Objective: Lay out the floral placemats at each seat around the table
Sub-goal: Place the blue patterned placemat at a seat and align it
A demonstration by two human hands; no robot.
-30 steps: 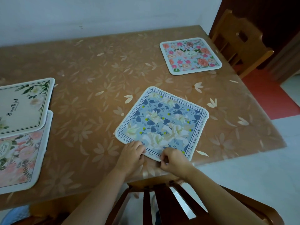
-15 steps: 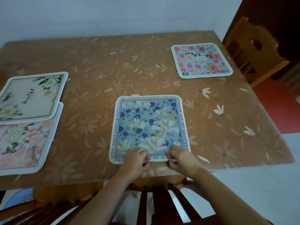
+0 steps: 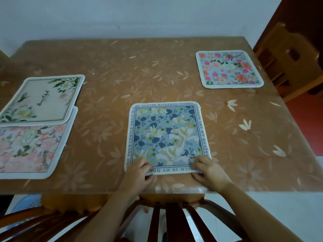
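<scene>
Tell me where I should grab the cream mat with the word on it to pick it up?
Probably by the right-hand edge of the cream placemat, coming from the table's bare middle. It lies flat, its near edge overlapping the pink placemat, so that corner is raised slightly: slide fingertips under there and pinch. Lift it clear so the pink one isn't dragged.

A brown tablecloth w/ pale leaf print [image 3: 122, 70] is spread over the tabletop. A dark wooden chair back [image 3: 167, 222] is seen at the near edge, btwn table and camera. A lighter wooden chair [image 3: 290, 60] is placed at the far-right corner, beside red flooring [image 3: 307, 119].
</scene>
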